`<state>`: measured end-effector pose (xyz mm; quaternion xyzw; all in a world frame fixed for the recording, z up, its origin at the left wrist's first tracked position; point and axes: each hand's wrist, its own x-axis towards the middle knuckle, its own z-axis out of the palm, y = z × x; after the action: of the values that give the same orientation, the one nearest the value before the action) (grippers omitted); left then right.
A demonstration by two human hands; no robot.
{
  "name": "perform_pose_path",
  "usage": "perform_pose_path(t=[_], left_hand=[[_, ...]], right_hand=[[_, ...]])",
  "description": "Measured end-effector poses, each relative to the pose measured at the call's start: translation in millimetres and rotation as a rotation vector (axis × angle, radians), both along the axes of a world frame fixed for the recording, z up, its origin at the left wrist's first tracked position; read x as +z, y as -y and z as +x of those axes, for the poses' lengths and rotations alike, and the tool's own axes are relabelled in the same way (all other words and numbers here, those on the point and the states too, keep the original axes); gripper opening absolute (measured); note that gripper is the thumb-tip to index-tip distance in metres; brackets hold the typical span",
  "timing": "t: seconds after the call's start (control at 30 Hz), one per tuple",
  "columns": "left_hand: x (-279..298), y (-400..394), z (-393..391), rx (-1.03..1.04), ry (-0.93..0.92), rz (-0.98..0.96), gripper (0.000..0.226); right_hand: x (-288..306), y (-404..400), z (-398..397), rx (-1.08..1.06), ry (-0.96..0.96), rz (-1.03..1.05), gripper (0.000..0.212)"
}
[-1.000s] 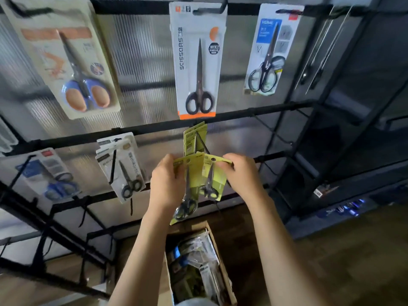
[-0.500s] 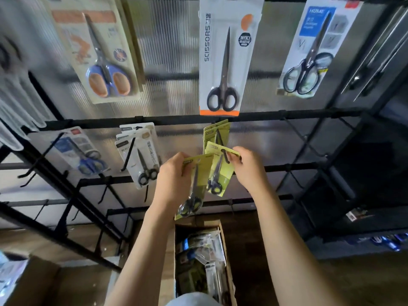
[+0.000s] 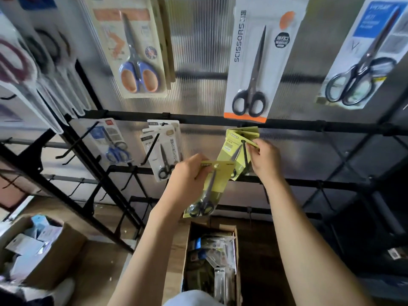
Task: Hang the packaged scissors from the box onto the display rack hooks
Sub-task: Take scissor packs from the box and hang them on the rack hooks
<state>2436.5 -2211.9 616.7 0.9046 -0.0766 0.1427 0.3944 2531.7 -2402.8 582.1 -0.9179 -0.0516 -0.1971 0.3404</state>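
My left hand (image 3: pixel 187 175) grips a yellow-green scissors pack (image 3: pixel 209 191) by its top edge, held in front of the rack below the middle bar. My right hand (image 3: pixel 265 160) pinches the upper corner of a second yellow-green pack (image 3: pixel 230 149), which sits on a black hook (image 3: pixel 244 151) with more of the same packs behind it. An open cardboard box (image 3: pixel 235 235) with several packaged scissors stands on the floor below my arms.
The black display rack (image 3: pixel 198 118) carries other scissors packs: blue-orange (image 3: pixel 134 51), white black-handled (image 3: pixel 256 62), blue-card (image 3: pixel 362 62), and small ones (image 3: pixel 163 151) at left. Bare hooks (image 3: pixel 77 186) stick out lower left. Another box (image 3: pixel 44 252) sits on the floor at left.
My right hand has pushed its pack up and back along the hook, away from the pack in my left hand. The view has shifted, so the rack sits further right and closer.
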Motion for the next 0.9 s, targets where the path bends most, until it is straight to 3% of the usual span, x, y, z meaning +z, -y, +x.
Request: perform_pose_path(t=[0.23,0.37,0.67,0.9], left_hand=[[1.7,8.1,-4.8,-0.15,-0.066,-0.054,0.011],[-1.8,22.4,-3.4,-0.217,-0.076,-0.07,0.002],[-13.3,48.2,5.5,-0.182,-0.039,-0.137,0.01],[-25.7,56.9,15.4,-0.042,-0.003,-0.209,0.009]], right_hand=[[-25.2,6.0,-11.1,-0.063,0.039,0.136,0.047],[-39.2,18.1,-33.5,-0.139,-0.019,0.135,0.032],[-68.0,39.4,-70.3,-0.218,-0.085,0.067,0.028],[-70.7,36.0,-74.7,-0.191,-0.115,0.064,0.033]])
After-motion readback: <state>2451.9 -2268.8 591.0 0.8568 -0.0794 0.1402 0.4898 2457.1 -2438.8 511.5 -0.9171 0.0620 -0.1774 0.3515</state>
